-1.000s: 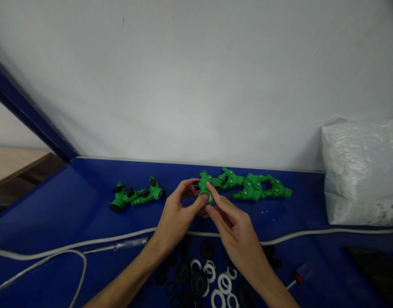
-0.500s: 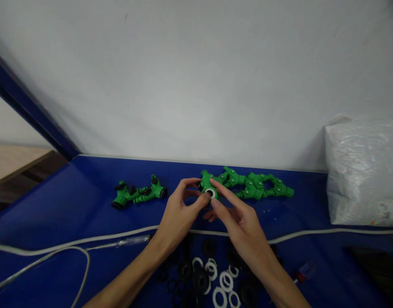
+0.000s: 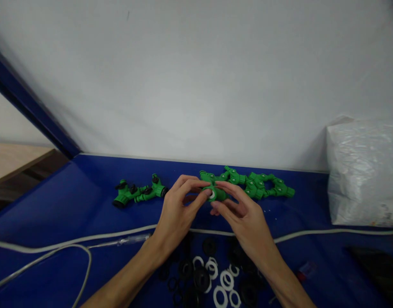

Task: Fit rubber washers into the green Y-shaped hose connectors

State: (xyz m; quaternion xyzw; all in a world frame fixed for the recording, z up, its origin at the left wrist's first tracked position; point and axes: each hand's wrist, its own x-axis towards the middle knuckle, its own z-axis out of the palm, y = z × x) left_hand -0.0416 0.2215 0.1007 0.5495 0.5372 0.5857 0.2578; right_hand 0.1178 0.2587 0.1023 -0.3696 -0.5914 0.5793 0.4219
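Both hands hold one green Y-shaped hose connector [image 3: 219,194] above the blue table. A white ring sits inside its round opening. My left hand [image 3: 179,206] grips it from the left, the thumb pressed at the opening. My right hand [image 3: 246,211] has its fingers on the connector's right side, with the thumb below. Behind the hands several more green hose connectors [image 3: 255,186] lie in a linked-looking row. To the left rest two green connectors with black valve levers and black collars [image 3: 125,194].
White rings [image 3: 226,280] and black rings [image 3: 202,279] lie scattered below the hands. A white cable [image 3: 119,236] crosses the table past a clear-handled screwdriver [image 3: 134,239]. Another screwdriver [image 3: 307,271] lies right, near a dark flat object [image 3: 376,273]. A plastic-wrapped package [image 3: 363,175] stands far right.
The held connector has turned in my hands, its ringed opening now facing more to the left and its green side showing. Both hands stay in nearly the same place.
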